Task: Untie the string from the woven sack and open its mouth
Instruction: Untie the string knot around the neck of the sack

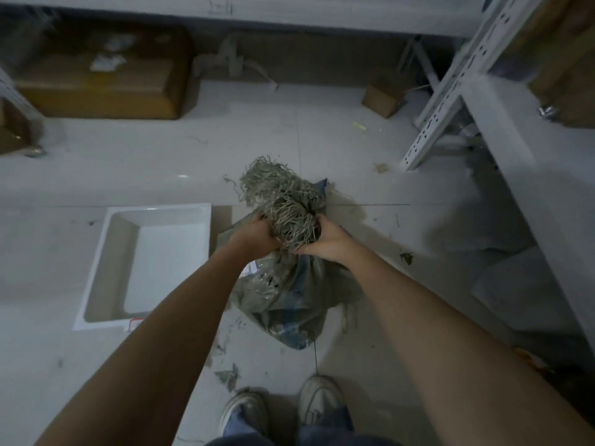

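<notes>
A worn grey-green woven sack (289, 297) with faded blue stripes stands on the tiled floor in front of my feet. Its top is bunched into a neck, and a frayed tuft of loose strands (277, 194) sticks up above it. My left hand (257, 235) grips the neck from the left. My right hand (328, 241) grips it from the right, fingers curled into the gathered fabric. Both hands touch the sack at the neck. The string itself is hidden among the frayed fibres and my fingers.
A white rectangular tray (145, 265) lies on the floor to the left of the sack. A large cardboard box (99, 78) sits at the back left, a small one (383, 98) at the back right. White metal shelving (476, 101) stands on the right. Scraps litter the floor.
</notes>
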The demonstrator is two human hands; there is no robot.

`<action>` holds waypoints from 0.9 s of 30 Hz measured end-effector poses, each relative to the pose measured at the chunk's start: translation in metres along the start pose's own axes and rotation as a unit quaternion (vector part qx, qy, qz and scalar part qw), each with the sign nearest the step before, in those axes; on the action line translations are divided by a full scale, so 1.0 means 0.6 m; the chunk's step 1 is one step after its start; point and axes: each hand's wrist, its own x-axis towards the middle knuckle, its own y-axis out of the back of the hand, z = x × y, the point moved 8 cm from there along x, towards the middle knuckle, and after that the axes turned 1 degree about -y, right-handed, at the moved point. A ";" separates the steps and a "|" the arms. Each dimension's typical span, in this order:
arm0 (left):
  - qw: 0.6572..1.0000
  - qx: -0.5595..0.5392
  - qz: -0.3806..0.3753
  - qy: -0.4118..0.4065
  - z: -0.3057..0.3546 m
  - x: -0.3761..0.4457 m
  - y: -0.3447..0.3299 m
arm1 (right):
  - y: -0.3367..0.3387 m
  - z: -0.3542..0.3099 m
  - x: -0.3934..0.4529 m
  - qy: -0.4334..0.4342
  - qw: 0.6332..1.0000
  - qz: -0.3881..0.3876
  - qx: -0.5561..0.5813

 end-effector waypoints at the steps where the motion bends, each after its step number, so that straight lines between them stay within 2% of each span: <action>1: 1.000 -0.016 0.015 0.004 0.006 -0.010 0.017 | 0.002 -0.021 -0.017 0.013 1.000 0.007 -0.006; 5: 0.996 -0.059 0.057 0.027 0.030 -0.050 0.073 | 0.016 -0.065 -0.046 0.066 0.997 0.029 -0.008; 10: 0.988 -0.117 0.100 0.023 0.068 -0.098 0.127 | 0.039 -0.121 -0.114 0.086 0.994 0.060 -0.026; 15: 0.971 -0.181 0.154 0.016 0.110 -0.149 0.172 | 0.049 -0.163 -0.159 0.120 0.990 0.073 0.007; 18: 0.945 -0.257 0.200 0.031 0.127 -0.177 0.197 | 0.064 -0.179 -0.184 0.114 0.988 0.098 0.031; 22: 0.886 -0.399 0.232 0.047 0.142 -0.209 0.213 | 0.092 -0.184 -0.213 0.088 0.974 0.163 0.130; 25: 0.837 -0.511 0.192 0.046 0.167 -0.237 0.200 | 0.096 -0.164 -0.227 0.067 0.957 0.184 0.214; 27: 0.830 -0.536 0.148 0.039 0.179 -0.249 0.187 | 0.091 -0.143 -0.232 0.050 0.948 0.192 0.250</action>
